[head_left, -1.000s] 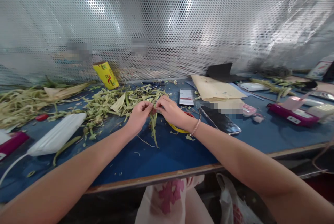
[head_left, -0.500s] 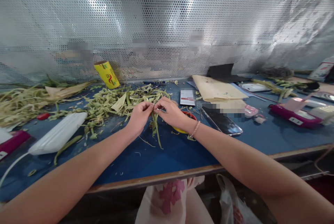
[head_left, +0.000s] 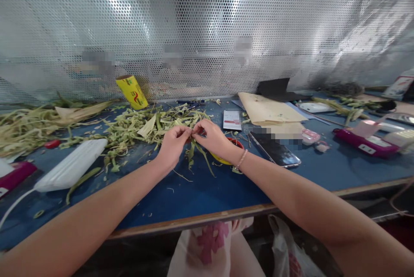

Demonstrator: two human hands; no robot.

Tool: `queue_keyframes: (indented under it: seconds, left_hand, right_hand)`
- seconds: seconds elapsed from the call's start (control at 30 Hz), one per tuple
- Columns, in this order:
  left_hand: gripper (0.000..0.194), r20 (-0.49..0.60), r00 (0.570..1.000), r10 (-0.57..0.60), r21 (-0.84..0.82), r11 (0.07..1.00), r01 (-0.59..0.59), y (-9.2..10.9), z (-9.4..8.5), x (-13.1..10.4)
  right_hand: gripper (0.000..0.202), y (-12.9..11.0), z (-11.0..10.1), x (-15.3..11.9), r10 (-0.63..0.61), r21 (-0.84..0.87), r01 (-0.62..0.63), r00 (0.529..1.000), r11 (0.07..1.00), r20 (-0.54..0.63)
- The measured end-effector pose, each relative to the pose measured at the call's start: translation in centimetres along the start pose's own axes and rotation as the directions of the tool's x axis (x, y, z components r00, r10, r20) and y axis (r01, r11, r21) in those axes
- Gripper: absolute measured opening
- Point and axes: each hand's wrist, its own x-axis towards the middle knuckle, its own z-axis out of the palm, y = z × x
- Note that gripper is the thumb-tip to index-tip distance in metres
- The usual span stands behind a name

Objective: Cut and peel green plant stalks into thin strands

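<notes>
Green strips [head_left: 191,152] have splayed rightward, pinched by left hand [head_left: 173,145] and right hand [head_left: 211,140], their tops hidden.

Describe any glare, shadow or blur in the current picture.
Head view: bright glare streaks the perforated panel; head view: pixelated blocks sit beside the phone; head view: deep shadow under the table dims the plastic bag; head view: fine detail is lost where the left hand and right hand pinch the plant strips.
</notes>
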Motion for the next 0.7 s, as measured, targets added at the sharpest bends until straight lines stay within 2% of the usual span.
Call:
queue_keyframes:
  seconds: [0.17, 0.3, 0.47, 0.7]
  left_hand:
    - [0.021, -0.022, 0.999, 0.030, 0.008, 1.000, -0.030, 0.0, 0.0, 0.1]
    - [0.019, 0.005, 0.998, 0.069, 0.056, 0.996, -0.069, -0.2, -0.1, 0.2]
    - [0.018, 0.024, 0.991, 0.133, 0.092, 0.987, -0.135, -0.6, -0.4, 0.4]
    - [0.020, 0.030, 0.984, 0.176, 0.122, 0.976, -0.179, -1.5, -0.7, 0.6]
  right_hand:
    - [0.006, 0.1, 0.0, 0.1, 0.028, -0.016, -0.028, 1.000, 0.999, 0.004]
    - [0.005, 0.1, -0.1, 0.1, 0.016, -0.012, -0.016, 1.000, 1.000, 0.011]
    - [0.004, 0.1, -0.2, 0.0, -0.068, -0.045, 0.068, 0.998, 0.997, -0.006]
    - [0.014, 0.4, -0.3, -0.1, -0.229, -0.174, 0.225, 0.973, 0.959, 0.000]
